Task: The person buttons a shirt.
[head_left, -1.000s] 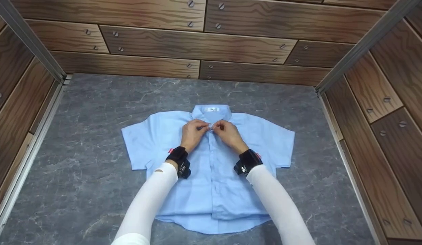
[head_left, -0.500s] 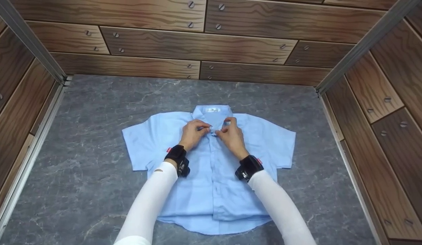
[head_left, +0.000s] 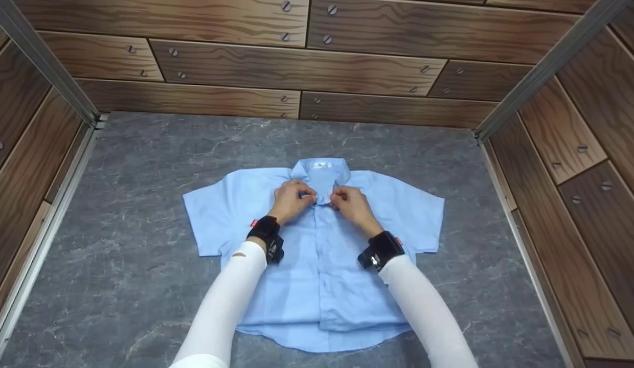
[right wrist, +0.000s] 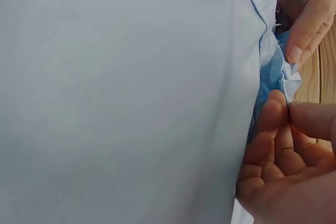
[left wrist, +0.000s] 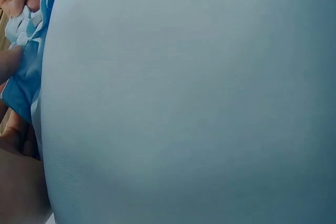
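One blue shirt lay face up on the bench, its collar at twelve o'clock, hem at six. Just below the collar, the left hand pinched cloth between thumb and finger; the right hand, at its three o'clock, pinched gathered cloth too. Spreading out looked done, and the front halves met along the placket; its top end seemed unfinished. Whether it was fastened lower down could not be told. Nothing in view served to contain anything
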